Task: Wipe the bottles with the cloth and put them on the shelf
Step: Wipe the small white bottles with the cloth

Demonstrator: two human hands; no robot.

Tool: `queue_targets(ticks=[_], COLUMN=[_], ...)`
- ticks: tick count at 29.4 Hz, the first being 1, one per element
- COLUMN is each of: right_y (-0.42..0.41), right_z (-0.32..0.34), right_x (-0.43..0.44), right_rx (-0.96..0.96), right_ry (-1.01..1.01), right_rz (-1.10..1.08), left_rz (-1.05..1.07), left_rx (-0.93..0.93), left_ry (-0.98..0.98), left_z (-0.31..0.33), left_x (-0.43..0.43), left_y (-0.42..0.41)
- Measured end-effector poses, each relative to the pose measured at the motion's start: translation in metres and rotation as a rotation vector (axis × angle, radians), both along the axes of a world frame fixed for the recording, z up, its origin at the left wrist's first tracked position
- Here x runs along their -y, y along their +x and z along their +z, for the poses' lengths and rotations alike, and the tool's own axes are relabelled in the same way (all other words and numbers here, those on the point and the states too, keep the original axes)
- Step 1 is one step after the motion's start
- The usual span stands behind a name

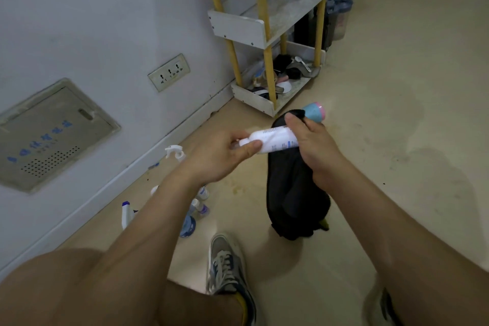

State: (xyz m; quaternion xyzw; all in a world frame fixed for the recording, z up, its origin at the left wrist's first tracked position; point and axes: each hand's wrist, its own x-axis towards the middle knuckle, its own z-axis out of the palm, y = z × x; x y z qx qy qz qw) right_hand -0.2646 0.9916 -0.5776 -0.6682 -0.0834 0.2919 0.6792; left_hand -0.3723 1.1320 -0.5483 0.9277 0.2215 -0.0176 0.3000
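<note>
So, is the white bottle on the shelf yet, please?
No, the left hand and right hand hold the white bottle with the black cloth.

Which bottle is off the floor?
The white plastic bottle with the blue-and-pink cap, held sideways by left hand and right hand with black cloth; other bottles sit on the floor.

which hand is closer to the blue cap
Right. The right hand grips the cloth beside the blue cap; the left hand pinches the other end of the bottle.

Pale bluish-white wall (105, 21) on the left, with a triple socket plate (169, 72) and a grey vented access panel (53, 132) set low. White baseboard (79, 210) meets a beige floor (383, 140) that's pretty stained. Lighting's kinda dim.
</note>
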Motion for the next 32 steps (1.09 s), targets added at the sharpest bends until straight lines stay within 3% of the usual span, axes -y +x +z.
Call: queue_targets(ticks=[3,7,9,15,19,23,27,29,32], right_y=[0.0,-0.028,-0.047,-0.061,-0.041,-0.007,0.004,0.011,0.019], right_z=[-0.009,-0.004,-0.008,-0.012,-0.006,0.0,0.003,0.007,0.005], right_x=[-0.009,-0.018,-0.025,-0.02,-0.014,-0.007,0.004,0.013,0.022], right_rx=[0.058,0.096,0.106,0.012,-0.105,-0.151,-0.186,-0.129,0.19], right_ry=[-0.054,0.003,0.028,0.084,0.122,0.035,0.082,0.035,-0.182], right_rz=[-0.183,-0.145,-0.074,0.05,-0.065,-0.301,-0.298,-0.223,-0.109], left_rz=[0.0,0.297,0.395,0.401,0.222,0.088,-0.026,-0.087,-0.104], left_rx=[-0.007,0.044,0.066,0.082,-0.049,-0.046,-0.065,-0.113,-0.127], left_ry=[0.051,-0.393,-0.453,-0.274,0.114,0.027,0.209,0.254,0.246], left_z=[-0.017,-0.033,-0.043,-0.036,-0.027,-0.029,-0.025,-0.019,-0.006], left_x=[0.026,0.05,0.048,0.034,0.066,0.104,0.094,0.082,0.058], left_y=[0.003,0.01,0.015,0.019,0.013,0.011,0.011,0.01,0.007])
